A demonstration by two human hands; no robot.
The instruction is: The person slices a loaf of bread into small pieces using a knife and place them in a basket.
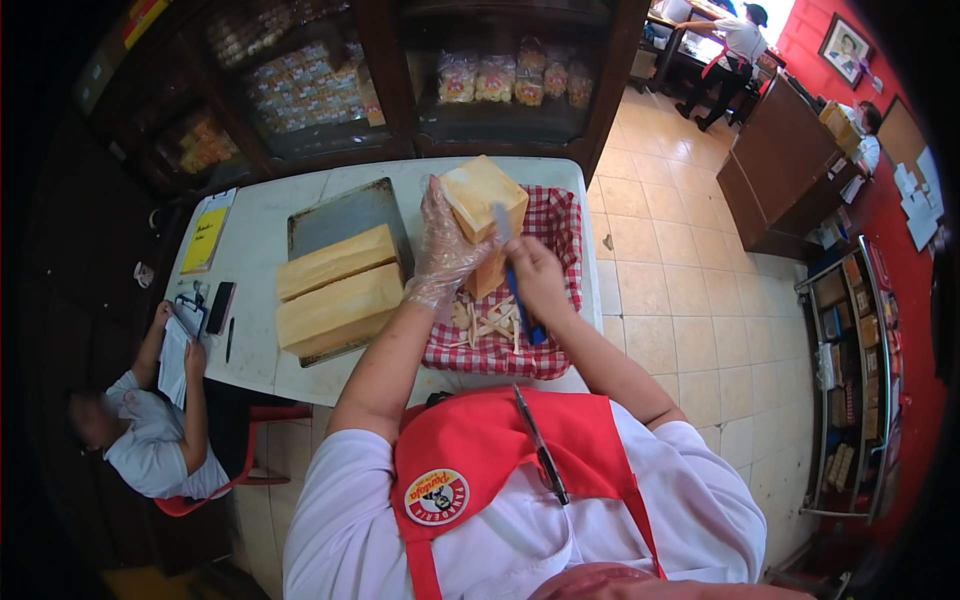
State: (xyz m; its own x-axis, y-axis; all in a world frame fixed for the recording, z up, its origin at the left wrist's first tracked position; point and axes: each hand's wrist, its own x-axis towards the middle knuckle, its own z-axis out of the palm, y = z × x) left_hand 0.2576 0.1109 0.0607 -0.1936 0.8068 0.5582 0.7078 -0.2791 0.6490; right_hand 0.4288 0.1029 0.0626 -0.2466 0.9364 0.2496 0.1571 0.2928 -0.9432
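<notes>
My left hand [448,244], in a clear plastic glove, grips a squared bread loaf [476,184] tilted over a tray lined with red-and-white checked cloth [555,259]. In my bare right hand [536,279] is a knife with a blue handle [526,315]; its blurred blade [501,219] lies against or just before the loaf's near side. Below the loaf shows another bread portion [486,276]; whether it is a separate piece I cannot tell. Thin crust strips [495,324] lie scattered on the cloth. To the left, two long loaves [341,289] rest side by side on a metal baking tray [345,214].
The white table [255,300] also bears a clipboard with yellow paper [204,238], a dark phone-like object [220,307] and a pen [229,339]. A seated person [157,435] holds papers at left. Glass-fronted cabinets [405,82] stand behind; a shelf rack [847,375] is at right.
</notes>
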